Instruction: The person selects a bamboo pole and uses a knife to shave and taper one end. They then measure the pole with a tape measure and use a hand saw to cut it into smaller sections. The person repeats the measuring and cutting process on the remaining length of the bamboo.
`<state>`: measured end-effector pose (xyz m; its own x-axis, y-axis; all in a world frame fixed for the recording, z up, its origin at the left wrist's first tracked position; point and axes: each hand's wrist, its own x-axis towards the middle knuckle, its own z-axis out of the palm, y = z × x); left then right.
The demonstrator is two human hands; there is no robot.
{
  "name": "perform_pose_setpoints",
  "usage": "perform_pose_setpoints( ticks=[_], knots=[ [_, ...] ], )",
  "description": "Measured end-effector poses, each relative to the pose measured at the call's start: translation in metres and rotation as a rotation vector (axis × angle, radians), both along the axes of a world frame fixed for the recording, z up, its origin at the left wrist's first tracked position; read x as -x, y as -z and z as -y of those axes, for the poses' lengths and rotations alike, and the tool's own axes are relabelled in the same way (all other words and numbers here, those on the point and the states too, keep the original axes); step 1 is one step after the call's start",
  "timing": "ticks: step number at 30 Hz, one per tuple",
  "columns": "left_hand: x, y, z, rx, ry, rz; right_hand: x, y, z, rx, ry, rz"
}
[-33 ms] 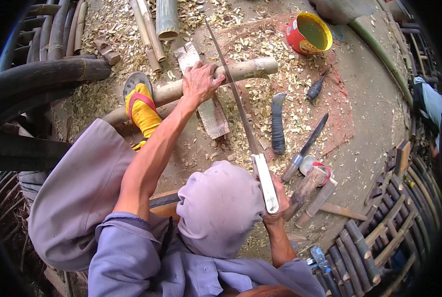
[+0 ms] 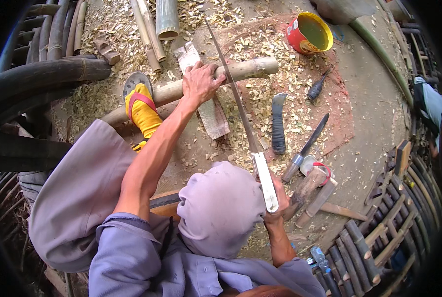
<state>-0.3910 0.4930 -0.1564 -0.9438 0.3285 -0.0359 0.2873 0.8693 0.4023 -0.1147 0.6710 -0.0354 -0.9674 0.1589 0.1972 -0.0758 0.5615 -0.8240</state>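
My left hand [image 2: 201, 83] is closed over a bamboo pole [image 2: 253, 68], which lies slanting across a flat wooden board [image 2: 214, 121] on the ground. In my right hand [image 2: 279, 200] is the pale handle of a handsaw [image 2: 241, 111]. Its long, narrow blade crosses the pole just right of my left hand, with the tip pointing away from me. The handle hides part of my right fingers. My left foot, in a yellow sock [image 2: 144, 111] and a sandal, is against the pole's nearer part.
Wood chips cover the ground. To the right lie a curved blade with a dark wrapped grip [image 2: 278, 123], a knife [image 2: 307, 148], a dark-handled pointed tool [image 2: 317, 86] and a mallet-like wooden piece [image 2: 307, 188]. A red bucket [image 2: 297, 37] of greenish liquid stands beyond. Bamboo racks [image 2: 354, 247] flank both sides.
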Motion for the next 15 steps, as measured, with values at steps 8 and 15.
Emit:
perform_pose_setpoints(
  ticks=[8, 15],
  knots=[
    [0.002, -0.007, -0.006, 0.02, 0.026, -0.02, 0.054, 0.026, 0.021, 0.122, 0.129, 0.068],
    [-0.003, -0.006, -0.002, 0.112, 0.011, -0.044, -0.043, -0.006, -0.004, -0.108, 0.058, 0.118]
  ],
)
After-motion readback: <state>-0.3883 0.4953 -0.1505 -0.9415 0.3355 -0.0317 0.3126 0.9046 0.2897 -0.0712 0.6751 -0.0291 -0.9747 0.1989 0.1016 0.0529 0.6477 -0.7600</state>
